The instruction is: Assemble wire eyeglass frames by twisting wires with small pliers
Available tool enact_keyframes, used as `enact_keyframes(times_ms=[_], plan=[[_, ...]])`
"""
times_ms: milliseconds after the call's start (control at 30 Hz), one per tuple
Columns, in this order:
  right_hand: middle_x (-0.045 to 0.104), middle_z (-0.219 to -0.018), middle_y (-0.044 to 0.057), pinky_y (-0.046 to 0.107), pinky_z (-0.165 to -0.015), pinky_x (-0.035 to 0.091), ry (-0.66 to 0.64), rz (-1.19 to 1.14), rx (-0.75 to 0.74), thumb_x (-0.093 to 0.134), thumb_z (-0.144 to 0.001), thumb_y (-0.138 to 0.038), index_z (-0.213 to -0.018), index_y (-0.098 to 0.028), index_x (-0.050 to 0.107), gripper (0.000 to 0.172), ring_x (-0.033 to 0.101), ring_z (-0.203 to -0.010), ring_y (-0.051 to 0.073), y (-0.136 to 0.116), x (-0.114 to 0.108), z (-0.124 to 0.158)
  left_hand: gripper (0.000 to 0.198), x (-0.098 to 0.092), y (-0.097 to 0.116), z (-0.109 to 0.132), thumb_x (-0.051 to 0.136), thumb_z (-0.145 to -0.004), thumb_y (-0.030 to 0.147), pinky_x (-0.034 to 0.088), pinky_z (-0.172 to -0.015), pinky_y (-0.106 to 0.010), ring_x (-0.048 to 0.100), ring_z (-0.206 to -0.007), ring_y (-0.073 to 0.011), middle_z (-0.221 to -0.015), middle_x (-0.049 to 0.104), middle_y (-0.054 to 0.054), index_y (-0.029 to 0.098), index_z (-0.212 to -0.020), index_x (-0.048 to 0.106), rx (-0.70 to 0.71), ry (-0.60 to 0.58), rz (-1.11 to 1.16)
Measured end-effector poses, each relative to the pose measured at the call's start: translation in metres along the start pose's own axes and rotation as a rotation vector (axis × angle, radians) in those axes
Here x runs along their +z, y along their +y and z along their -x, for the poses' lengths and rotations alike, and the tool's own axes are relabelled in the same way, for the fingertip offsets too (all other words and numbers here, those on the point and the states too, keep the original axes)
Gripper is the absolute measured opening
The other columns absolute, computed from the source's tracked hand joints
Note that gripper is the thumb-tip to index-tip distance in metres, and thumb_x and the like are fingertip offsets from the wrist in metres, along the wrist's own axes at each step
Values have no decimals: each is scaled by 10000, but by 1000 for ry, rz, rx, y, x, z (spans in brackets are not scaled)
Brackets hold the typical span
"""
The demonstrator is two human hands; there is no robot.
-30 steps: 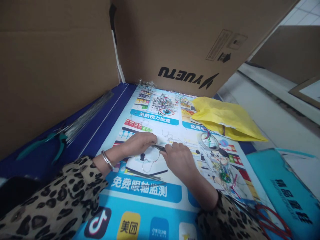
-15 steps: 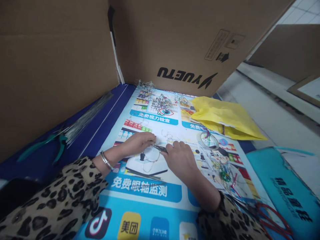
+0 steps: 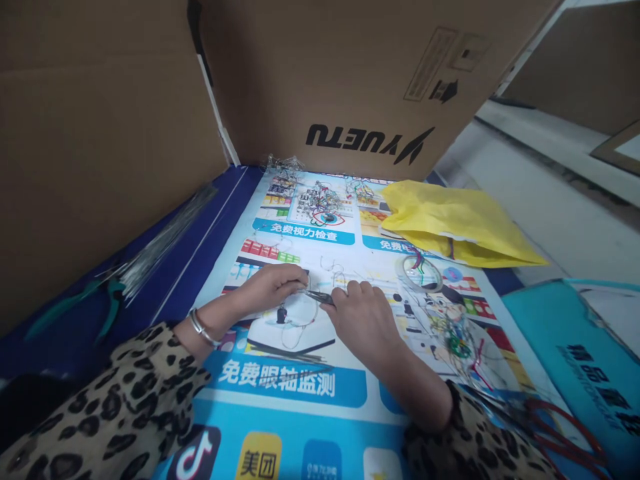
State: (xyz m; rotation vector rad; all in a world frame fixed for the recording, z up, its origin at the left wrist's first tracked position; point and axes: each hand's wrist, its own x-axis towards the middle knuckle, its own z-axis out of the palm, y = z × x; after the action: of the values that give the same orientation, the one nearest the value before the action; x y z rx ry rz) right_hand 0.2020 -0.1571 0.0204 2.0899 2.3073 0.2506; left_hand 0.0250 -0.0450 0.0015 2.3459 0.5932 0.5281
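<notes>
My left hand (image 3: 273, 288), with a silver bangle at the wrist, pinches a thin wire between thumb and fingertips. My right hand (image 3: 364, 323) is wrapped round a pair of pliers (image 3: 319, 297), its dark nose pointing left at my left fingertips. The handles are hidden in my palm. Below the pliers hangs a curved wire loop (image 3: 317, 316), which seems joined to the pinched wire, though the join is too small to make out. Several dark straight strips (image 3: 290, 355) lie on the printed sheet (image 3: 373, 417) just in front of me.
Teal-handled pliers (image 3: 114, 303) and a bundle of straight wires (image 3: 167, 240) lie at left. Tangled wire pieces (image 3: 320, 200) sit at the back. A tape roll (image 3: 421, 273), yellow bag (image 3: 460, 220), teal pouch (image 3: 565, 347) and red-handled scissors (image 3: 565, 430) are at right. Cardboard walls (image 3: 350, 80) stand behind.
The camera view has shifted and turned slightly. Both hands keep nearly the same hold, with the pliers' nose still at my left fingertips.
</notes>
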Motion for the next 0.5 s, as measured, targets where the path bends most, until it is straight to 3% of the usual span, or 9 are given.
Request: enact_keyframes(times_ms=[500], plan=[[571, -779, 83, 313, -607, 257, -39, -16, -15, 420, -872, -431, -836, -193, 576, 287, 503, -756, 222, 0, 4, -1, 128, 0, 1, 2, 426, -834, 117, 358, -626, -208, 509, -700, -106, -752, 568, 10, 179, -820, 536, 52, -43, -104]])
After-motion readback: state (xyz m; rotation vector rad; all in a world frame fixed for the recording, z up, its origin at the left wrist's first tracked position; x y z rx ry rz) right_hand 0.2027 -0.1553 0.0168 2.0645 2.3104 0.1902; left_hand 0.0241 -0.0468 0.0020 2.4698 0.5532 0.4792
